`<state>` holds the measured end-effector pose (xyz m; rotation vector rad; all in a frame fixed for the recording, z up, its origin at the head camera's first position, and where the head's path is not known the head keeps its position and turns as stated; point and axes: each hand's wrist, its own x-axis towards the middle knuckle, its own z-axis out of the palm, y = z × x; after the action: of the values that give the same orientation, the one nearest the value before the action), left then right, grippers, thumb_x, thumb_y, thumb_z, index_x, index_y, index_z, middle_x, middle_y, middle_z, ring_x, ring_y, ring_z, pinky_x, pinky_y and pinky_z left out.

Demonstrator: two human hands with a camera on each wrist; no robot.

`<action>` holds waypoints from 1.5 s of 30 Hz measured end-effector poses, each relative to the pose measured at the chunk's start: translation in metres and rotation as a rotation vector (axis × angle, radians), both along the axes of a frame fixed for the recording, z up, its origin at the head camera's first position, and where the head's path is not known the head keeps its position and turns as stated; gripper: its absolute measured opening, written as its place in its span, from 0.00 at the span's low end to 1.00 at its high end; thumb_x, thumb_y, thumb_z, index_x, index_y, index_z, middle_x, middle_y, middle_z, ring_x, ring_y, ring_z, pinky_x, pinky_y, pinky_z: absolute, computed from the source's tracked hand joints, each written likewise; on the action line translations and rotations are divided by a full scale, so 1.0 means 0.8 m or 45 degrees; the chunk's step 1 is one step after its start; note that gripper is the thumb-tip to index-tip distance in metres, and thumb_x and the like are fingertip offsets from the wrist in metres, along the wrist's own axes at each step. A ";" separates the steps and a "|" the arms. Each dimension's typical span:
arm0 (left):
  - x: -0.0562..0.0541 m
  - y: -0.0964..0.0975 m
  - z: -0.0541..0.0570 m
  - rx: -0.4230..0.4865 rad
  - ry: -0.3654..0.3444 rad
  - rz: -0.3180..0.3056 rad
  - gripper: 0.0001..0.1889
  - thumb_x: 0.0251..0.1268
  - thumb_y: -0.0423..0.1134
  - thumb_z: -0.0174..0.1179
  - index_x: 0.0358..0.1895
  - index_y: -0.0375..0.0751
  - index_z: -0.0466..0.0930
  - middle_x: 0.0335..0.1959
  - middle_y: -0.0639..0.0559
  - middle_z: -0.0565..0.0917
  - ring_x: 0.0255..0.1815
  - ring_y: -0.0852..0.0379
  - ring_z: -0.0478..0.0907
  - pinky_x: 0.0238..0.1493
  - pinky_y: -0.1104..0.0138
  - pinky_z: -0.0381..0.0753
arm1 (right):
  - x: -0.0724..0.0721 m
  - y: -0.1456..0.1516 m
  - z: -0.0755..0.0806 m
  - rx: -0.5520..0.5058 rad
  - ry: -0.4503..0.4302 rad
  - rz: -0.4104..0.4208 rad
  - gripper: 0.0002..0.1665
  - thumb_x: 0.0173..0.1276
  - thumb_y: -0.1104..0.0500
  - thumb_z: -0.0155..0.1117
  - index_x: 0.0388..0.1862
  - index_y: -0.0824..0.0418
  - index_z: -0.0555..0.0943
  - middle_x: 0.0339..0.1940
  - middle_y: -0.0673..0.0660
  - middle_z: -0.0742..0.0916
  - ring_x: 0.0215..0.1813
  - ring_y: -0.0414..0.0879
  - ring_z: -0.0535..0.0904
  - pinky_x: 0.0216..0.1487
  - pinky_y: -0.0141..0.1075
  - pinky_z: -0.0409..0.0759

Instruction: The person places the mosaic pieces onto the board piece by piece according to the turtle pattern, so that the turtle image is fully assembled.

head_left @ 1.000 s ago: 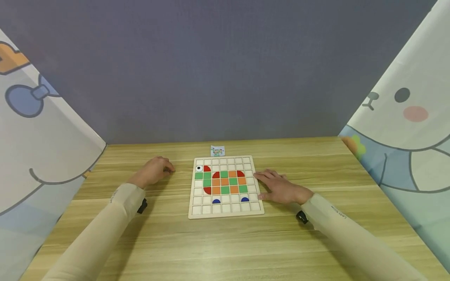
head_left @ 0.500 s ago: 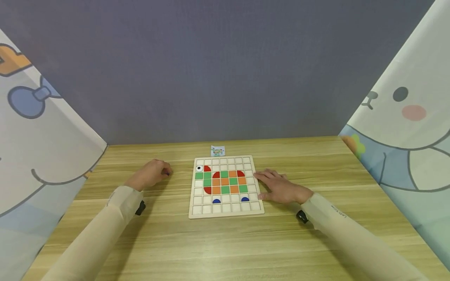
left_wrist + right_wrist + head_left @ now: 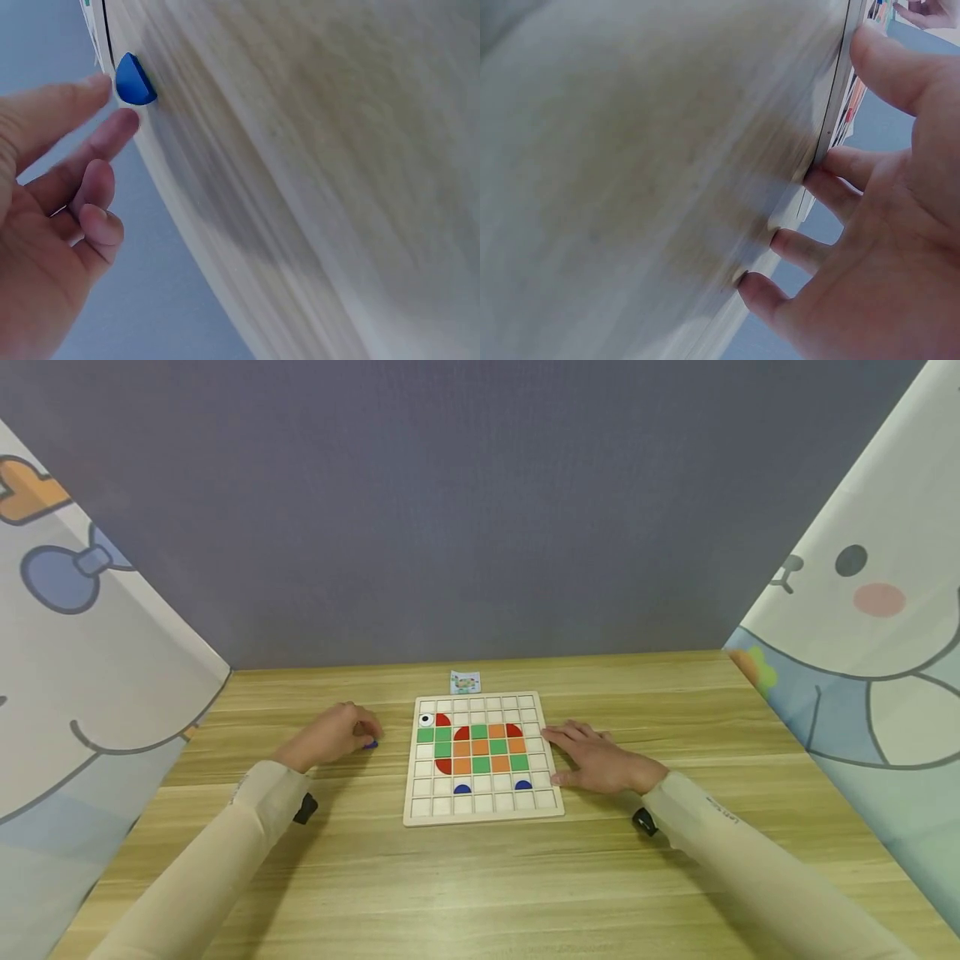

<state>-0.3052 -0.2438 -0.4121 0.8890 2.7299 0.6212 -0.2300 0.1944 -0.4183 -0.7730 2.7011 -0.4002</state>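
Note:
My left hand [image 3: 330, 735] is over the table, left of the board, and pinches a blue half-circle tile [image 3: 135, 80] at the tips of thumb and index finger. In the head view only a bit of this tile shows under the fingertips. My right hand [image 3: 596, 760] rests at the right edge of a square wooden grid board [image 3: 483, 820]; its fingers are fairly straight and spread, and the thumb touches the rim. Green, orange and red tiles form an animal shape on the board, with a white eye tile [image 3: 426, 720] at upper left and two blue half-circles [image 3: 522, 785] lower down.
A small printed picture card [image 3: 465, 682] lies just behind the board. The wooden table [image 3: 480, 885] meets a grey-blue partition [image 3: 480, 510] at the back. Cartoon-printed cloths hang on both sides.
My left hand first moved slightly left, where a blue bit appeared under its fingers, then right toward the board with the blue tile. The right hand has stayed at the board's edge.

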 end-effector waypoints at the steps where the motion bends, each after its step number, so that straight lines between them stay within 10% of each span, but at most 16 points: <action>1: 0.000 -0.001 0.000 0.009 0.011 0.002 0.12 0.56 0.29 0.67 0.45 0.38 0.84 0.37 0.51 0.83 0.38 0.55 0.78 0.39 0.60 0.78 | 0.000 0.000 0.000 0.001 0.000 0.000 0.46 0.68 0.40 0.56 0.77 0.56 0.51 0.74 0.57 0.59 0.73 0.62 0.46 0.61 0.68 0.49; 14: -0.007 -0.012 -0.011 0.023 0.024 -0.070 0.08 0.53 0.30 0.69 0.36 0.46 0.86 0.36 0.58 0.81 0.39 0.55 0.76 0.42 0.59 0.77 | 0.000 0.000 0.001 -0.008 -0.015 -0.006 0.46 0.68 0.39 0.56 0.77 0.56 0.52 0.74 0.57 0.59 0.73 0.62 0.46 0.61 0.69 0.47; 21: -0.007 0.006 -0.009 0.022 0.172 -0.135 0.08 0.52 0.31 0.70 0.31 0.50 0.84 0.30 0.63 0.80 0.33 0.60 0.73 0.52 0.55 0.73 | 0.002 0.000 0.003 -0.012 -0.009 -0.010 0.46 0.68 0.40 0.56 0.76 0.56 0.52 0.74 0.57 0.59 0.73 0.62 0.46 0.61 0.69 0.47; 31: 0.001 0.082 0.025 0.062 0.295 -0.263 0.06 0.52 0.31 0.70 0.32 0.44 0.85 0.32 0.60 0.82 0.36 0.55 0.75 0.37 0.66 0.76 | 0.003 -0.002 0.005 -0.014 -0.032 -0.019 0.46 0.68 0.41 0.56 0.77 0.56 0.51 0.74 0.57 0.58 0.74 0.61 0.45 0.61 0.70 0.46; 37: 0.006 0.145 0.042 0.047 0.319 -0.373 0.06 0.52 0.30 0.70 0.33 0.43 0.86 0.32 0.59 0.82 0.38 0.54 0.76 0.49 0.64 0.75 | 0.002 -0.005 0.006 -0.017 -0.017 -0.005 0.45 0.69 0.41 0.56 0.77 0.57 0.51 0.74 0.57 0.59 0.73 0.62 0.45 0.61 0.69 0.47; 45: 0.008 0.232 0.040 -0.025 0.294 -0.534 0.02 0.55 0.33 0.68 0.32 0.44 0.87 0.30 0.60 0.83 0.33 0.59 0.70 0.37 0.71 0.72 | 0.001 -0.006 0.007 -0.029 0.004 0.013 0.45 0.69 0.41 0.56 0.76 0.59 0.53 0.73 0.58 0.60 0.73 0.63 0.48 0.60 0.68 0.50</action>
<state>-0.2985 -0.0583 -0.3803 1.5547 2.6026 0.4283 -0.2288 0.1894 -0.4126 -0.7935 2.6988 -0.4284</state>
